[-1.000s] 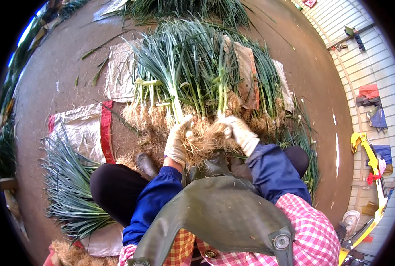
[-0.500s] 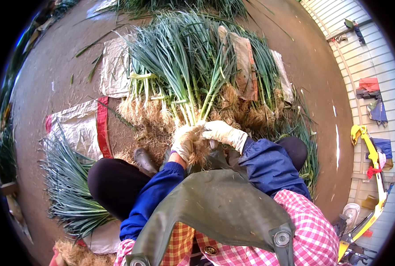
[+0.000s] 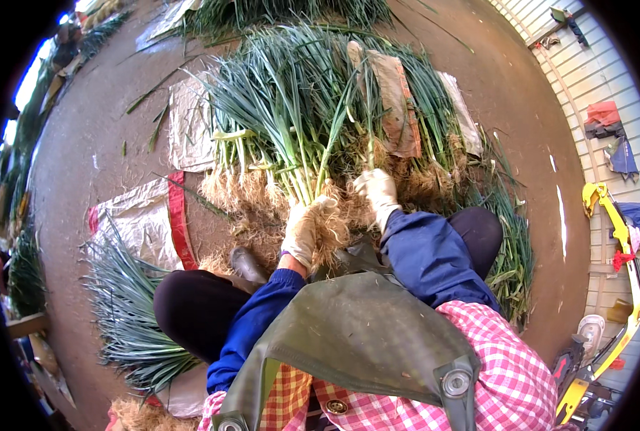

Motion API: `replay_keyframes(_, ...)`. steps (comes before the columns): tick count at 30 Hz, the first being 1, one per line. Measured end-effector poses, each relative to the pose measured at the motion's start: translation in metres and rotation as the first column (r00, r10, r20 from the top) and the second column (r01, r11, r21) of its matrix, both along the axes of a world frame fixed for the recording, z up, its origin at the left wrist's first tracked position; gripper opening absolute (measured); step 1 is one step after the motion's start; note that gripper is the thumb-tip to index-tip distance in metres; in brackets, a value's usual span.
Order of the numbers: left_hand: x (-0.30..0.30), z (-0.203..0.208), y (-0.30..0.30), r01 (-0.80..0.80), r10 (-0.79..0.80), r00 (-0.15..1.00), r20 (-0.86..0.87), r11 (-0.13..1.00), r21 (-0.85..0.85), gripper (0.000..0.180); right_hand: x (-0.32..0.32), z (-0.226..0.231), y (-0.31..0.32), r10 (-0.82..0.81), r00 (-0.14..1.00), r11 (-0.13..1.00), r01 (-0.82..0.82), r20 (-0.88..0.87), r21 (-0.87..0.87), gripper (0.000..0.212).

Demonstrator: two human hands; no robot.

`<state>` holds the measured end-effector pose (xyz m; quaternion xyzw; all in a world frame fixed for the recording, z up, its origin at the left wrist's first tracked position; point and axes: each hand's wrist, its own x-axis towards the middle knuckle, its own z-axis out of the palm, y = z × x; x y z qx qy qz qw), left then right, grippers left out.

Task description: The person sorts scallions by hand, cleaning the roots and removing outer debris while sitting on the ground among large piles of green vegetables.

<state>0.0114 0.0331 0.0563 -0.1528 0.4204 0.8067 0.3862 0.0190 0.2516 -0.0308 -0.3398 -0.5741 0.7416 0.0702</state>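
Observation:
My left hand (image 3: 300, 233), in a cream glove, is closed around the lower stalks of a bunch of green onions (image 3: 302, 179). Their long green leaves point away from me, and pale stringy roots (image 3: 331, 233) hang beside the glove. A little to the right, my gloved right hand (image 3: 377, 192) has its fingers closed at the root end of a green onion stalk (image 3: 370, 152) in the pile. Its fingertips are partly hidden. More green onions (image 3: 237, 161) lie in a row on the far side of both hands, roots toward me.
A heap of green onions (image 3: 137, 309) lies at the left near a white sack with red edging (image 3: 144, 219). Other sacking (image 3: 399, 108) lies across the pile. Loose leaves (image 3: 510, 266) spread at the right. A yellow metal arm (image 3: 632, 309) stands by the slatted wall (image 3: 607, 86).
My right hand has left the bunch by my left hand and moved right and away from me to a stalk in the pile. The left hand keeps its hold.

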Motion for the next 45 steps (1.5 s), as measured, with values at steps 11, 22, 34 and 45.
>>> replay_keyframes(11, 0.011, -0.027, -0.018, 0.079, -0.099, 0.980, -0.173, 0.989, -0.124, 0.019, -0.047, 0.048, -0.040, 0.275, 0.947, 0.961, -0.266, 0.168, -0.075, 0.031)
replay_keyframes(22, 0.015, -0.021, -0.023, -0.104, 0.050, 0.975, -0.216, 0.963, -0.248, 0.018, -0.015, 0.081, -0.070, 0.231, 0.914, 0.900, -0.331, -0.334, -0.284, 0.029)
replay_keyframes(34, 0.017, -0.002, -0.023, -0.124, 0.101, 0.985, -0.140, 0.977, -0.173, 0.023, -0.030, 0.122, -0.055, 0.335, 0.928, 0.942, -0.326, -0.163, 0.082, 0.020)
replay_keyframes(45, 0.024, -0.033, -0.009, -0.080, 0.008, 0.965, -0.261, 0.960, -0.267, 0.020, -0.083, 0.066, -0.048, 0.282, 0.767, -0.050, -0.588, 0.576, 0.807, 0.016)
